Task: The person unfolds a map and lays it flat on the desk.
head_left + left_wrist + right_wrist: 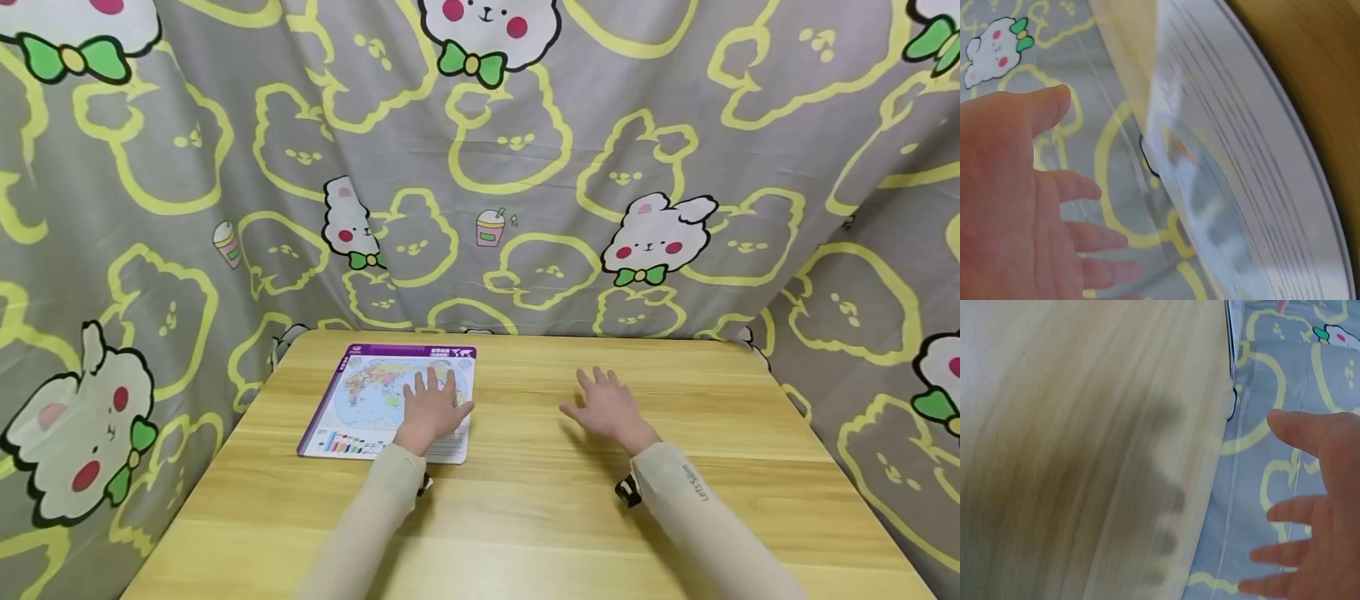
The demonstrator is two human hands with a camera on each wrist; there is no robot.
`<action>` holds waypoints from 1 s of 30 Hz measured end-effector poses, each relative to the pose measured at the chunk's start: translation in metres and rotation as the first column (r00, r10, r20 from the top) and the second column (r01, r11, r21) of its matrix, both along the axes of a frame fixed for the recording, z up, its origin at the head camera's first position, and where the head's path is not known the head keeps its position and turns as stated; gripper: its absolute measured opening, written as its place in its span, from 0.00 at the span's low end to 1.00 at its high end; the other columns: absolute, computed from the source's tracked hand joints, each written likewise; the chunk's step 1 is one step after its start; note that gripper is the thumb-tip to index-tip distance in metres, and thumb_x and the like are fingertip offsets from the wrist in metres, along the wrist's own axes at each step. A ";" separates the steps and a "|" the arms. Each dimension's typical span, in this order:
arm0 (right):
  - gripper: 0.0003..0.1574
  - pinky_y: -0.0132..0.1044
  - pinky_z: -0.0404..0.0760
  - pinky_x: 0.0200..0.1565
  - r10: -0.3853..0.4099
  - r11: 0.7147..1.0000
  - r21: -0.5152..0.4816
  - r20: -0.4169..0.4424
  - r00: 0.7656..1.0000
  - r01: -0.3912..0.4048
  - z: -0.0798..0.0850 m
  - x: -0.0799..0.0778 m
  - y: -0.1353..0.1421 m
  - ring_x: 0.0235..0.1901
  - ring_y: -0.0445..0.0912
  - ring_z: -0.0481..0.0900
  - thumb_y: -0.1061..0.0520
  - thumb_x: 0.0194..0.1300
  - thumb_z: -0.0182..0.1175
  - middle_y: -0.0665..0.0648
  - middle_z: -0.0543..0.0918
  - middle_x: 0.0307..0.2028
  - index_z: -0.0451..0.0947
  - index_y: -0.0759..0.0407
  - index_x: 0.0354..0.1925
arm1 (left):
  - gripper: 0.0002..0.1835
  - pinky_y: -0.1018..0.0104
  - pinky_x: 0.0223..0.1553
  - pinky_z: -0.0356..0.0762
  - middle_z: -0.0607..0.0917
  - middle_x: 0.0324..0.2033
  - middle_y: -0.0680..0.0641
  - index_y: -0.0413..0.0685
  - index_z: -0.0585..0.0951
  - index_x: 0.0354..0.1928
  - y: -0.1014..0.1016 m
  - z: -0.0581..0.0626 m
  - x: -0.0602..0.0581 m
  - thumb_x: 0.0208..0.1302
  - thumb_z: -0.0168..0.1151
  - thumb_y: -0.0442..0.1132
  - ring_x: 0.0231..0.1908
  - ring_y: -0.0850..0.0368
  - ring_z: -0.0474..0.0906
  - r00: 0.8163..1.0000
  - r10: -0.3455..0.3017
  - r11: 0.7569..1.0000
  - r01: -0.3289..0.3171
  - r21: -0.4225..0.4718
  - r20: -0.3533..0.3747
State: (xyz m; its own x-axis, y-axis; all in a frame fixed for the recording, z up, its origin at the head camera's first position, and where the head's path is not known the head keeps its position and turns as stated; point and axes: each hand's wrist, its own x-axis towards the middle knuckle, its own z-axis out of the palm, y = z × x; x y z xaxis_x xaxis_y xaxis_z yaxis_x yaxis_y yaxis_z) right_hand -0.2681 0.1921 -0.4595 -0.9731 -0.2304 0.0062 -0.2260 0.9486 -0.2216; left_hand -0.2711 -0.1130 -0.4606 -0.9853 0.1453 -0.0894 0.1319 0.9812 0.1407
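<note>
A world map board (pixel 367 417) with a purple border lies flat on the left part of the wooden table. Over its right half is my left hand (pixel 432 410), fingers spread and holding nothing. The left wrist view shows that hand (pixel 1016 200) raised above the map board (pixel 1241 137), with a gap between them. My right hand (pixel 607 408) hovers over the table's right half, its fingers spread too. In the right wrist view the palm of this hand (pixel 1329 519) is bare, and its shadow falls on the wood. The left hand hides part of the map.
The wooden table (pixel 540 517) reaches back to a grey curtain (pixel 540 283) printed with yellow outlines and white rabbits. More of the curtain hangs along the left and right sides. A dark strap (pixel 628 490) sits at the right wrist.
</note>
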 end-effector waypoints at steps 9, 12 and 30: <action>0.35 0.54 0.74 0.53 0.176 0.983 -0.030 -0.086 0.981 -0.179 -0.009 0.002 -0.028 0.53 0.61 0.74 0.42 0.63 0.60 0.68 0.77 0.53 0.73 0.67 0.57 | 0.40 0.44 0.66 0.53 0.58 0.68 0.31 0.33 0.57 0.70 -0.047 0.000 0.000 0.67 0.52 0.56 0.67 0.36 0.53 0.995 -0.096 0.995 0.096 0.038 0.008; 0.32 0.52 0.73 0.55 0.242 0.966 -0.066 -0.106 0.964 -0.249 -0.011 0.004 -0.040 0.53 0.60 0.75 0.45 0.62 0.62 0.66 0.79 0.52 0.75 0.67 0.55 | 0.38 0.46 0.65 0.55 0.59 0.67 0.31 0.32 0.60 0.68 -0.063 0.002 0.002 0.67 0.54 0.53 0.67 0.37 0.55 0.991 -0.129 0.990 0.127 0.059 0.034; 0.29 0.45 0.69 0.60 0.544 0.837 -0.065 -0.017 0.839 -0.544 -0.013 0.016 -0.124 0.57 0.53 0.73 0.48 0.64 0.61 0.61 0.76 0.56 0.75 0.63 0.57 | 0.33 0.45 0.63 0.59 0.69 0.62 0.33 0.33 0.71 0.62 -0.152 -0.006 0.012 0.61 0.62 0.49 0.63 0.37 0.63 0.971 -0.240 0.963 0.239 0.124 -0.002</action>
State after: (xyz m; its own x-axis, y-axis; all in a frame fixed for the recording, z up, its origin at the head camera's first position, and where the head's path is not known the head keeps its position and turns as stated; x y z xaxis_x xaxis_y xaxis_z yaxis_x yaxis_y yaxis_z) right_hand -0.2526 0.0683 -0.4728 -0.6911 -0.7218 0.0375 -0.7009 0.6566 -0.2786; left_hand -0.2588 -0.2650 -0.4662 -0.9192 0.3877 -0.0687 0.3584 0.8962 0.2614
